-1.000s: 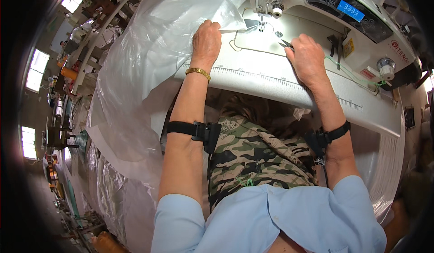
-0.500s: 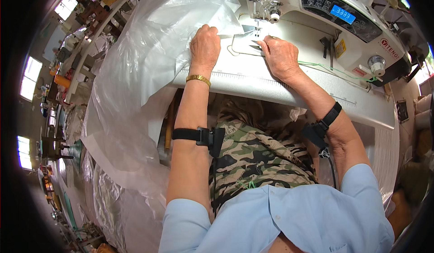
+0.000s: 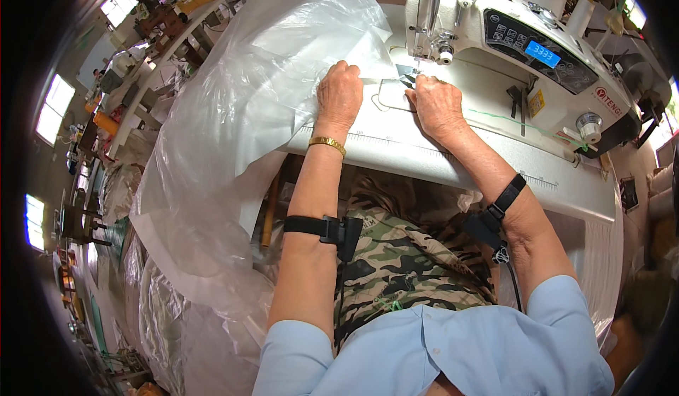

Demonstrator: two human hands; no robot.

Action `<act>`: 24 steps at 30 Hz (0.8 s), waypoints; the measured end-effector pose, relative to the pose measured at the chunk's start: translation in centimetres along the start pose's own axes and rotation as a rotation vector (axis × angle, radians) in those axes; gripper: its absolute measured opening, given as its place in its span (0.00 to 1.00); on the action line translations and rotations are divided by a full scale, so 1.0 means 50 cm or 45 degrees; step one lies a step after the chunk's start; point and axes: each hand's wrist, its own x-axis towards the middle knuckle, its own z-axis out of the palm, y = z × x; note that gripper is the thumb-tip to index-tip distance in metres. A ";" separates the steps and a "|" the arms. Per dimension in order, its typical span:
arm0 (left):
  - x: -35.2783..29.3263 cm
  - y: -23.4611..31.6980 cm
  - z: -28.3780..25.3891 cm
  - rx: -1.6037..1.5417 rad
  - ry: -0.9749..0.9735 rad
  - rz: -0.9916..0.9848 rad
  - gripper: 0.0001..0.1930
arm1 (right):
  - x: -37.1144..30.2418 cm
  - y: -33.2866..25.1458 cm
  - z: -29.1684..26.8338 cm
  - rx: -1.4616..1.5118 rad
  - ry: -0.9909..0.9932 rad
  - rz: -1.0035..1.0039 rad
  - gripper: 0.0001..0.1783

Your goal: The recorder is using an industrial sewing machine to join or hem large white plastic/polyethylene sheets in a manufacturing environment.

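Note:
My left hand [image 3: 340,97] is closed on the edge of a large translucent white plastic sheet [image 3: 233,106], which hangs over the left side of the sewing machine bed. The sheet's corner reaches toward the needle area. Close beside the presser foot, my right hand [image 3: 437,106] is closed round a small tool with dark pointed blades, which looks like thread snips [image 3: 408,80]. Its grip is mostly hidden by the fingers. The blades point left, toward the sheet's corner. The white sewing machine [image 3: 488,35] has its needle area lit.
A green thread [image 3: 523,122] runs across the bed to the machine's right end. Below the bed's front edge [image 3: 396,148] are my camouflage-covered lap [image 3: 403,254] and a wooden rod [image 3: 270,212]. Crumpled plastic [image 3: 163,318] lies at left. Thread cones [image 3: 581,15] stand behind the machine.
The whole view has shifted, so machine and hands sit lower and further right. My right hand and the snips are nearer the needle and the sheet's corner. Both hands stay closed.

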 end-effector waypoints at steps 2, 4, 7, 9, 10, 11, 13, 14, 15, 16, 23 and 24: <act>0.000 0.001 0.001 0.003 0.004 0.006 0.06 | 0.008 0.001 0.008 -0.017 0.026 -0.011 0.18; 0.002 0.001 0.002 -0.013 0.011 0.006 0.06 | 0.018 0.000 0.013 -0.035 0.067 -0.035 0.18; 0.002 0.001 0.001 0.008 0.007 0.007 0.06 | 0.026 -0.004 0.016 -0.038 0.089 -0.068 0.17; 0.000 0.000 0.001 0.008 0.003 0.015 0.05 | 0.019 -0.003 0.012 0.008 0.022 -0.114 0.18; -0.002 0.000 0.001 -0.001 0.003 0.019 0.05 | 0.011 -0.001 0.009 0.034 -0.008 -0.140 0.18; -0.003 -0.002 0.003 -0.007 0.013 0.029 0.05 | 0.001 0.004 0.005 0.067 -0.028 -0.167 0.18; -0.004 -0.007 0.009 -0.020 -0.010 0.048 0.05 | -0.033 0.026 -0.006 0.141 -0.046 -0.250 0.18; -0.005 -0.011 0.013 -0.023 0.019 0.082 0.05 | -0.049 0.042 -0.012 0.146 -0.045 -0.191 0.18; -0.005 -0.015 0.018 -0.028 0.017 0.108 0.04 | -0.065 0.062 -0.019 0.168 -0.016 -0.157 0.17; -0.005 -0.017 0.023 -0.075 0.006 0.102 0.04 | -0.078 0.082 -0.026 0.208 0.052 -0.160 0.17; -0.016 -0.006 -0.004 0.112 0.195 0.339 0.04 | -0.131 0.196 -0.072 0.152 0.085 0.145 0.19; -0.022 -0.002 -0.020 0.118 0.191 0.332 0.04 | -0.133 0.202 -0.075 0.085 0.062 0.193 0.19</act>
